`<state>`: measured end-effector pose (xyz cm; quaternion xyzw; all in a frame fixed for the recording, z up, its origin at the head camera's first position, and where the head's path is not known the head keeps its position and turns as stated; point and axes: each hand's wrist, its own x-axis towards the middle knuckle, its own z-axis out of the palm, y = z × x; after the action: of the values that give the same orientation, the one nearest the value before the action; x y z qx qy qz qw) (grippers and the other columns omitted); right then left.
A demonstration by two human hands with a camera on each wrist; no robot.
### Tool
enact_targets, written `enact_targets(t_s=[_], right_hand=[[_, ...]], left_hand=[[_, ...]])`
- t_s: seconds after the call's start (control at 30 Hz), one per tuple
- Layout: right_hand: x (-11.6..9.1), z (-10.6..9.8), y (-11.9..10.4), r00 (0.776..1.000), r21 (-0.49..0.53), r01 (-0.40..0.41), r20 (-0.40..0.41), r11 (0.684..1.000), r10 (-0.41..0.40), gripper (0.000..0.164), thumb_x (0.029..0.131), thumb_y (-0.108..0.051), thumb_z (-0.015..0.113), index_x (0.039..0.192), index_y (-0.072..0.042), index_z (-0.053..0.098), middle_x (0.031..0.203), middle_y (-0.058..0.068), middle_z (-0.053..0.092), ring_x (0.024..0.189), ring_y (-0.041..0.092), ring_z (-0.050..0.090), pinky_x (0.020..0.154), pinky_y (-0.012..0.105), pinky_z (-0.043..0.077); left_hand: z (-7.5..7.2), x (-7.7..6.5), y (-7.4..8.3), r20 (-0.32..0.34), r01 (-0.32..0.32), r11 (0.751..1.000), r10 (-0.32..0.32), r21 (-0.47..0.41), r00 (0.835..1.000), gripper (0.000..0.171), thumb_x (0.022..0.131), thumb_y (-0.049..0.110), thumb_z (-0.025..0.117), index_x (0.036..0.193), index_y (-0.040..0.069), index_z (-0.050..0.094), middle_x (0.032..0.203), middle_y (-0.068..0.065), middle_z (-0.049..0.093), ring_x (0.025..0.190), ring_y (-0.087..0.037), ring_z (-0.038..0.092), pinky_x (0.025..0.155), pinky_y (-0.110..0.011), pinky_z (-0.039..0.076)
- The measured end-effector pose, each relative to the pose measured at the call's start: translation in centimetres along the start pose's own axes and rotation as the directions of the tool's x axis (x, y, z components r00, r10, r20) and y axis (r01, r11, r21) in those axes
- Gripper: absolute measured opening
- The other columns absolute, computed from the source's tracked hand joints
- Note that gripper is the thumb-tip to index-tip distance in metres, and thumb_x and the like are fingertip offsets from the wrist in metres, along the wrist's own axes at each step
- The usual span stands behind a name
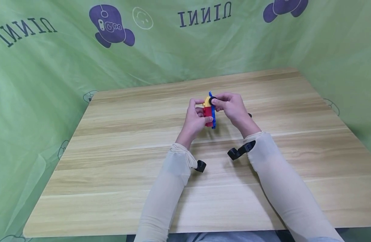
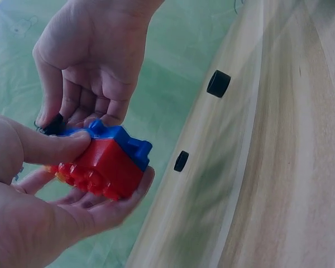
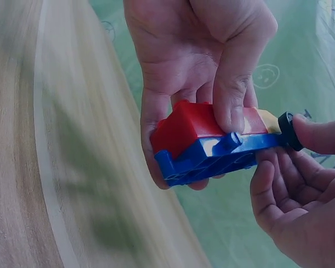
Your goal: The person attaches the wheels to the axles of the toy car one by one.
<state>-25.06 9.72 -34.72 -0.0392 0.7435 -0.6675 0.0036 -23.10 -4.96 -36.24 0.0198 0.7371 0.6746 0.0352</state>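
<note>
Left hand (image 1: 195, 119) grips the toy (image 1: 208, 112) between digits; right hand (image 1: 232, 105) seemingly pinches a wheel (image 3: 288, 133).

Wood-grain table (image 1: 112, 168), green cloth (image 1: 161, 60) behind, 2 purple printed figures (image 1: 108, 23)

High, forward-down head view; close wrist views, both on the toy (image 3: 204, 148)

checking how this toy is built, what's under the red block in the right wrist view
A blue base with projecting pegs lies under the red block. Their facing surfaces are covered, so how they connect can't be seen.
</note>
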Motion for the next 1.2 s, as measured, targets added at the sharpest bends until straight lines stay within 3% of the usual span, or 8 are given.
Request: enact_targets(t_s=[0.3, 0.5, 0.6, 0.7, 0.8, 0.93, 1.03, 1.2], right_hand=[[0.1, -0.2, -0.2, 0.999, -0.04, -0.011, 0.036, 0.999, 0.013, 0.033, 0.099, -0.016, 0.065, 0.121, 0.008, 0.064, 0.105, 0.01, 0.07, 0.076, 0.008, 0.062, 0.073, 0.022, 0.055], [0.4, -2.7, -0.9, 0.997, -0.141, -0.006, 0.069, 0.99, 0.016, 0.051, 0.1, -0.036, 0.063, 0.132, 0.003, 0.06, 0.114, 0.015, 0.07, 0.095, 0.02, 0.069, 0.082, 0.025, 0.058], [0.5, -5.1, -0.8, 0.998, -0.337, -0.046, 0.017, 0.94, 0.055, 0.062, 0.098, -0.049, 0.06, 0.136, 0.0, 0.058, 0.124, 0.021, 0.067, 0.11, 0.031, 0.066, 0.091, 0.036, 0.056], [0.5, -7.8, 0.0, 0.99, -0.543, -0.122, -0.011, 0.831, 0.138, 0.065, 0.097, -0.05, 0.061, 0.137, 0.001, 0.056, 0.135, 0.029, 0.059, 0.12, 0.04, 0.058, 0.1, 0.052, 0.049], [0.4, -9.9, 0.8, 0.97, -0.647, -0.179, 0.009, 0.741, 0.243, 0.066, 0.095, -0.046, 0.065, 0.138, 0.002, 0.054, 0.141, 0.031, 0.051, 0.122, 0.044, 0.052, 0.103, 0.059, 0.044], [0.3, -11.1, 1.4, 0.929, -0.678, -0.236, 0.053, 0.696, 0.366, 0.071, 0.09, -0.047, 0.072, 0.143, -0.004, 0.051, 0.141, 0.029, 0.048, 0.118, 0.041, 0.05, 0.101, 0.059, 0.042], [0.3, -11.3, 1.7, 0.904, -0.698, -0.239, 0.094, 0.676, 0.416, 0.074, 0.086, -0.047, 0.076, 0.145, -0.009, 0.05, 0.145, 0.027, 0.045, 0.126, 0.044, 0.046, 0.106, 0.064, 0.037], [0.4, -11.2, 2.1, 0.909, -0.734, -0.17, 0.141, 0.658, 0.392, 0.066, 0.082, -0.027, 0.082, 0.138, -0.004, 0.056, 0.149, 0.03, 0.041, 0.135, 0.049, 0.037, 0.112, 0.068, 0.029]], left_hand=[[-0.1, 0.1, 0.0, 0.004, 0.021, 0.999, -0.021, -0.042, 1.0, 0.065, 0.085, -0.018, 0.066, 0.139, 0.009, 0.041, 0.117, -0.025, 0.066, 0.09, -0.022, 0.064, 0.071, -0.026, 0.056], [-0.9, 0.4, 0.2, -0.011, 0.043, 0.997, -0.044, -0.064, 0.999, 0.065, 0.087, -0.014, 0.068, 0.14, 0.016, 0.044, 0.12, -0.02, 0.067, 0.105, -0.027, 0.067, 0.088, -0.038, 0.059], [-1.2, 0.5, 0.3, -0.019, 0.061, 0.996, -0.063, -0.068, 0.998, 0.066, 0.087, -0.013, 0.067, 0.14, 0.018, 0.045, 0.122, -0.018, 0.065, 0.112, -0.029, 0.066, 0.096, -0.042, 0.058], [-1.3, 0.4, 0.3, -0.015, 0.078, 0.994, -0.08, -0.073, 0.997, 0.066, 0.087, -0.014, 0.067, 0.14, 0.019, 0.045, 0.124, -0.018, 0.063, 0.116, -0.03, 0.064, 0.099, -0.044, 0.056], [-1.4, 0.3, 0.3, -0.01, 0.081, 0.993, -0.083, -0.082, 0.997, 0.067, 0.087, -0.015, 0.066, 0.141, 0.019, 0.044, 0.125, -0.019, 0.062, 0.117, -0.031, 0.064, 0.099, -0.045, 0.056], [-1.5, 0.3, 0.2, -0.009, 0.085, 0.993, -0.086, -0.084, 0.996, 0.067, 0.087, -0.015, 0.066, 0.141, 0.018, 0.044, 0.125, -0.019, 0.062, 0.116, -0.03, 0.064, 0.1, -0.045, 0.056], [-1.5, 0.3, 0.2, -0.011, 0.093, 0.992, -0.094, -0.08, 0.995, 0.067, 0.087, -0.014, 0.067, 0.141, 0.019, 0.045, 0.125, -0.018, 0.063, 0.116, -0.03, 0.064, 0.1, -0.044, 0.055], [-1.4, 0.3, 0.3, -0.008, 0.105, 0.991, -0.105, -0.079, 0.994, 0.067, 0.088, -0.013, 0.067, 0.141, 0.02, 0.044, 0.125, -0.018, 0.063, 0.116, -0.031, 0.064, 0.101, -0.043, 0.055]])
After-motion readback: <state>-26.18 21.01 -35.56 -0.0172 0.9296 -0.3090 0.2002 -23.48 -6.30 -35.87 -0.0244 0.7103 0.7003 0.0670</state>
